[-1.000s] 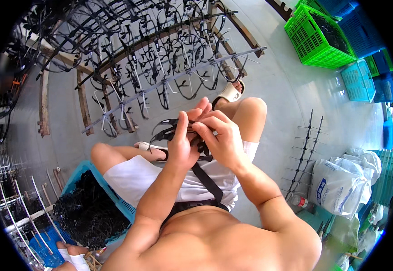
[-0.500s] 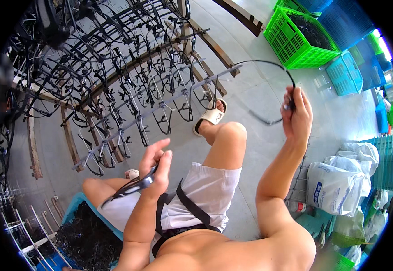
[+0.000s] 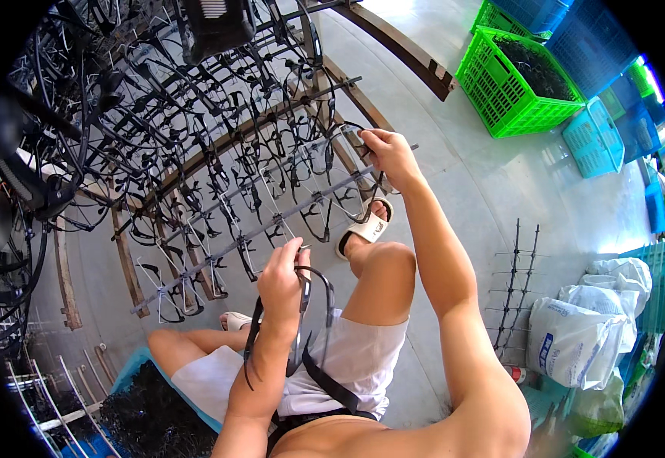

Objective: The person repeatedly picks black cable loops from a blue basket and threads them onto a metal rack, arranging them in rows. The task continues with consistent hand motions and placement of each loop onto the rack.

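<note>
Right hand [image 3: 388,156], raised to one o'clock since a moment ago, now pinches one black spectacle frame [image 3: 351,141] onto the hanging rack [image 3: 271,225]; left hand [image 3: 280,284], centre, grips a bundle of frames [image 3: 313,305].

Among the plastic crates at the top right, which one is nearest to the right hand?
The bright green crate, holding dark pieces. It sits closest to the right hand; the turquoise crate and the blue crates lie farther right or behind.

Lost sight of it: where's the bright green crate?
Head view, upper right: the bright green crate sits on the floor, beside blue crates, beyond the right hand.
</note>
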Demonstrator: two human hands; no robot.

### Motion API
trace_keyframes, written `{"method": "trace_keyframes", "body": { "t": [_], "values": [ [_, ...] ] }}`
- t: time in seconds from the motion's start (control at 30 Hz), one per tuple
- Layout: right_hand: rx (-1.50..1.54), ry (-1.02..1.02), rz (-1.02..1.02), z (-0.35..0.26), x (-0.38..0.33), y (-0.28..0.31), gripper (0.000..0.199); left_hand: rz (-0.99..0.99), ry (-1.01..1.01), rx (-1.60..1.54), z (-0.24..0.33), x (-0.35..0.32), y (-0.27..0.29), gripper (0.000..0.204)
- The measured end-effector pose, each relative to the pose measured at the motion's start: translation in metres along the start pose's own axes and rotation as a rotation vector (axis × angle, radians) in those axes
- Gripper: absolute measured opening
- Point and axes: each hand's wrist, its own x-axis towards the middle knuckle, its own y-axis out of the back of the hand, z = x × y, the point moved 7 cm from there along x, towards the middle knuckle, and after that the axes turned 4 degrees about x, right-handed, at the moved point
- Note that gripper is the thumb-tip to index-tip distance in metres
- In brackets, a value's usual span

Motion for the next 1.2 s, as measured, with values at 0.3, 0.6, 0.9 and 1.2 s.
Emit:
{"method": "trace_keyframes", "body": {
  "t": [0.3,0.6,0.9,1.2],
  "values": [
    [-0.081,0.028,0.076,-0.008,-0.002,0.008,0.028,0.008,0.023,-0.087,-0.003,0.003,-0.003,0.014],
    [-0.133,0.044,0.117,-0.013,-0.006,0.007,0.03,0.018,0.052,-0.122,-0.008,0.002,-0.006,0.014],
    [0.149,-0.061,-0.008,-0.012,-0.02,0.0,0.029,0.006,0.064,-0.121,-0.008,0.004,-0.005,0.016],
    [0.559,-0.039,-0.249,0.022,-0.072,0.022,0.026,0.098,0.056,-0.14,-0.004,0.011,0.004,0.015]
  ]
}}
